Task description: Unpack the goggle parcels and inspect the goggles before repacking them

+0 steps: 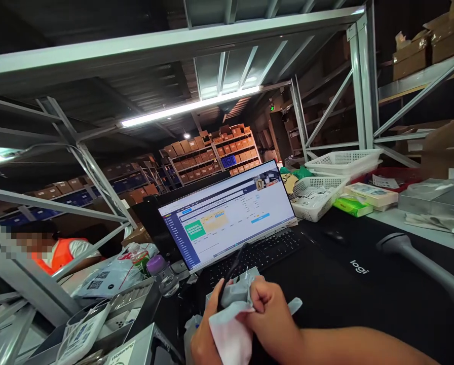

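Observation:
My right hand (268, 306) is closed on a light grey cloth (232, 324) at the bottom middle, in front of a black keyboard (261, 253). My left hand (204, 332) grips the same cloth from the left, with a thin black cable (232, 271) rising from between the fingers. What lies inside the cloth is hidden. Behind the keyboard, a tilted monitor (227, 215) shows a software page.
A black Logi desk mat (364, 274) covers the desk, with a mouse (335, 235) and a grey scanner handle (420, 261) at right. White baskets (341, 162) and small boxes (369, 195) sit behind. Bagged parcels (109, 276) lie left. A person in an orange vest (62, 253) works beyond metal racking.

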Action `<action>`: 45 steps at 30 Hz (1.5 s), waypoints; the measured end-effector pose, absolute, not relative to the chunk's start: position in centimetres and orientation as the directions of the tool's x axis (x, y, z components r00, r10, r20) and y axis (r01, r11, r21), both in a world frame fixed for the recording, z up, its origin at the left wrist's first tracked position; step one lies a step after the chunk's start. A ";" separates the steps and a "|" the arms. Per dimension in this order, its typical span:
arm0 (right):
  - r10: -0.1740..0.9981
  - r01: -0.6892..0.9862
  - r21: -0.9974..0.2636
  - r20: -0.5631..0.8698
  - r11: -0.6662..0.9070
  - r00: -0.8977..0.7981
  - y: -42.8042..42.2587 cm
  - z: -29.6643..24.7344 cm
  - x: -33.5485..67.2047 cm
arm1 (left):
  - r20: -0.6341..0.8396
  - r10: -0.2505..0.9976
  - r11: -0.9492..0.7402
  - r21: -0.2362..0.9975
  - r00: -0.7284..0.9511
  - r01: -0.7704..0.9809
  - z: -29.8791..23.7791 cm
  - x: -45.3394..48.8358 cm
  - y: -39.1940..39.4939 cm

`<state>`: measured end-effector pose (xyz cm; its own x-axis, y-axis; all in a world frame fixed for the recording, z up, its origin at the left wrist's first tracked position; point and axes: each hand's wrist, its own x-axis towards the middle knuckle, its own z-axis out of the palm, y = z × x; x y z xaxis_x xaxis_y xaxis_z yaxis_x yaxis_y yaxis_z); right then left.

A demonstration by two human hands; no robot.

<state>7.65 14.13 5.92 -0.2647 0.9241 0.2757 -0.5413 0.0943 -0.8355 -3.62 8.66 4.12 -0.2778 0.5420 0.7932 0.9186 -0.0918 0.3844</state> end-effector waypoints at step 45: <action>0.629 0.207 -0.687 0.445 0.696 -0.638 15.3 7.8 11.9 | 0.809 0.453 -0.490 -0.125 0.375 0.862 8.9 -5.2 7.3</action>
<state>11.94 15.35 7.81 -0.6376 0.6288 0.4450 0.2067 0.6962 -0.6874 -5.21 7.32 8.85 0.3753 0.4531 0.8086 0.8624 -0.4905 -0.1254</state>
